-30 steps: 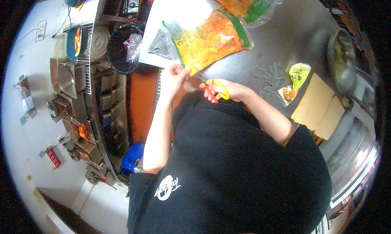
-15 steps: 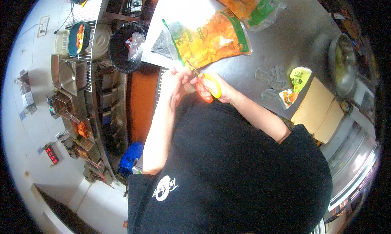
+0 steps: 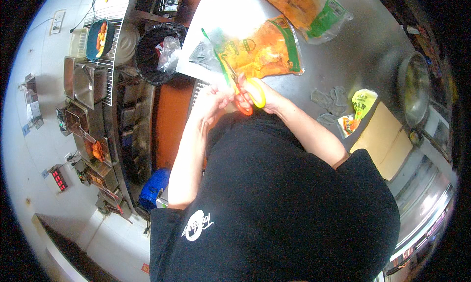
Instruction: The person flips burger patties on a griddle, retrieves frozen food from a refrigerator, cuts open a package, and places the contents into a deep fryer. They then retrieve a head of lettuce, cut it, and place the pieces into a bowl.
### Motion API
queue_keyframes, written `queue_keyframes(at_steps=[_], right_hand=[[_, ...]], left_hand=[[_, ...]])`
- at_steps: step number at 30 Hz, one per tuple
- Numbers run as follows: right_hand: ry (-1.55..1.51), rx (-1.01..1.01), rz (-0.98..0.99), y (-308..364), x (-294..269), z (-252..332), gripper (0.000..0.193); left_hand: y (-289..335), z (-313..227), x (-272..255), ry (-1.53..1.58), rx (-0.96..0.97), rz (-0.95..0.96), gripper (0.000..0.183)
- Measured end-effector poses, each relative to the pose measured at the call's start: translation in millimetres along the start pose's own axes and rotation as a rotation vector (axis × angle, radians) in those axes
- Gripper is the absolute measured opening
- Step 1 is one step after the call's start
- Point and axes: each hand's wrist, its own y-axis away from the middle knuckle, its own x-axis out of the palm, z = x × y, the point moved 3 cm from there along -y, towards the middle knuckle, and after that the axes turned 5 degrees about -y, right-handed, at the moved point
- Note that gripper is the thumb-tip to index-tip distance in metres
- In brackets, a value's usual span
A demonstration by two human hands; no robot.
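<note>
On the metal counter in front of me lies a clear plastic bag (image 3: 267,49) with green bands and orange, wet-looking food inside. My right hand (image 3: 271,100) holds a pair of scissors (image 3: 258,92) with yellow and orange-red handles. Its blades point up and left, against the bag's near left edge. Close beside them, the bent fingers of my left hand (image 3: 214,99) pinch the near end of the bag's green-edged strip. The fingertips of both hands nearly meet, and the exact grip of the left one is partly hidden.
A second similar bag (image 3: 306,9) lies farther back. On the right are a yellow-green packet (image 3: 362,104), crumpled clear plastic (image 3: 329,100), flat cardboard (image 3: 385,139) and a large metal bowl (image 3: 417,88). A black-lined bin (image 3: 147,61) and metal fryers (image 3: 95,144) stand left.
The scissors have tilted more upright, their blades now along the bag's left edge. Both hands stay close together there. The whole view has shifted slightly.
</note>
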Motion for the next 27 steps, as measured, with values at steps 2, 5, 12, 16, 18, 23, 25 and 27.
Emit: queue_keyframes(at_steps=[2,5,12,16,18,23,25,27], right_hand=[[0.111,0.009,-0.020,-8,-1,10,0.067],[0.201,-0.012,-0.018,-20,-4,25,0.066],[0.170,-0.062,-0.079,-42,16,31,0.074],[0.207,0.020,-0.030,-54,18,32,0.075],[0.296,0.066,0.017,-63,16,36,0.073],[0.091,0.026,-0.087,-109,22,65,0.067],[0.301,-0.067,-0.109,-128,31,93,0.063],[0.338,-0.047,-0.031,-147,44,123,0.062]], left_hand=[[8,-3,4,-0.015,-0.001,0.021,0.014],[17,-10,8,0.043,0.053,0.052,0.014],[28,-20,1,0.026,0.043,0.044,0.011],[34,-23,-3,-0.013,0.026,0.076,0.009],[36,-28,-6,-0.005,0.105,0.121,0.008],[39,-29,-18,-0.253,-0.053,0.217,0.009],[37,-37,-33,-0.266,0.001,0.263,0.006],[36,-47,-65,-0.232,0.040,0.289,0.009]])
